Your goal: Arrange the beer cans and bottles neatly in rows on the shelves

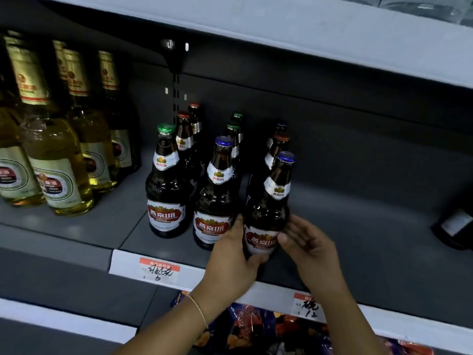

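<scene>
Several dark brown beer bottles with red-and-white labels stand in three rows on the grey shelf [371, 239]. The front right bottle [271, 201], blue-capped, stands upright at the shelf's front. My left hand [233, 262] wraps its lower left side, thumb under the label. My right hand [307, 244] touches its right side with the fingertips, fingers loosely curled. A blue-capped bottle [215, 198] and a green-capped bottle [166, 185] stand at the front of the rows to its left. Behind them more bottles are partly hidden.
Tall clear bottles of pale beer [56, 155] fill the shelf's left part. A dark object [455, 229] lies at the far right of the shelf. Price tags [158, 270] hang on the front rail. Snack bags [256, 326] lie on the shelf below. Another shelf [332, 34] overhangs above.
</scene>
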`<state>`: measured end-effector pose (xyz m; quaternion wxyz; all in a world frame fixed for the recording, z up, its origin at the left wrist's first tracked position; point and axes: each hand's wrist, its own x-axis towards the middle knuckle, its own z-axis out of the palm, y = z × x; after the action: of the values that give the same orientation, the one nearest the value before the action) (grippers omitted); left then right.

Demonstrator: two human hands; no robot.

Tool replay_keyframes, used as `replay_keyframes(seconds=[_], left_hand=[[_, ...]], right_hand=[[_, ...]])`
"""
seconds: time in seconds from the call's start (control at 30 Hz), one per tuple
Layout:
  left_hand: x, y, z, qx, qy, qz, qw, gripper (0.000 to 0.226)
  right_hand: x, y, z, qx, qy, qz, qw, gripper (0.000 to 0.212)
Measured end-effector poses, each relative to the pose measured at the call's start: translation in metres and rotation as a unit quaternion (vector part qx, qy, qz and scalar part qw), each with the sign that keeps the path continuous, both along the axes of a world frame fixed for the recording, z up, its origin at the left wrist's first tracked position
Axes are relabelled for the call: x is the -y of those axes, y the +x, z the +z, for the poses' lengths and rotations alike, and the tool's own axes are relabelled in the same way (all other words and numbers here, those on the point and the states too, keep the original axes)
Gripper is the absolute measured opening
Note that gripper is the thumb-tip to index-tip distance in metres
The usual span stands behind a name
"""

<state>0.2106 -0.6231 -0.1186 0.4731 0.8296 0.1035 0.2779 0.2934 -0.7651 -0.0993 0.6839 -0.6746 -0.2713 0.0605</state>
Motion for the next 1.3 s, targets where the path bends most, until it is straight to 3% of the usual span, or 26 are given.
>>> replay_keyframes(seconds=[0.13, 0.97, 1.2, 1.3], left_hand=[[-0.002, 0.0, -0.003, 0.005, 0.016, 0.007, 1.0, 0.078], [0.005, 0.002, -0.008, -0.022, 0.068, 0.054, 0.996, 0.088], [0.009, -0.01, -0.007, -0.051, 0.115, 0.041, 0.991, 0.082], [0.013, -0.024, -0.004, -0.065, 0.2, 0.06, 0.976, 0.067]], right_hand=[[0.002, 0.002, -0.013, -0.02, -0.041, 0.012, 0.999, 0.036], [-0.003, 0.008, -0.022, 0.004, -0.047, 0.01, 0.999, 0.038], [-0.004, 0.007, -0.02, 0.006, -0.056, 0.003, 0.998, 0.038], [-0.004, 0.006, -0.017, 0.007, -0.062, 0.003, 0.998, 0.036]])
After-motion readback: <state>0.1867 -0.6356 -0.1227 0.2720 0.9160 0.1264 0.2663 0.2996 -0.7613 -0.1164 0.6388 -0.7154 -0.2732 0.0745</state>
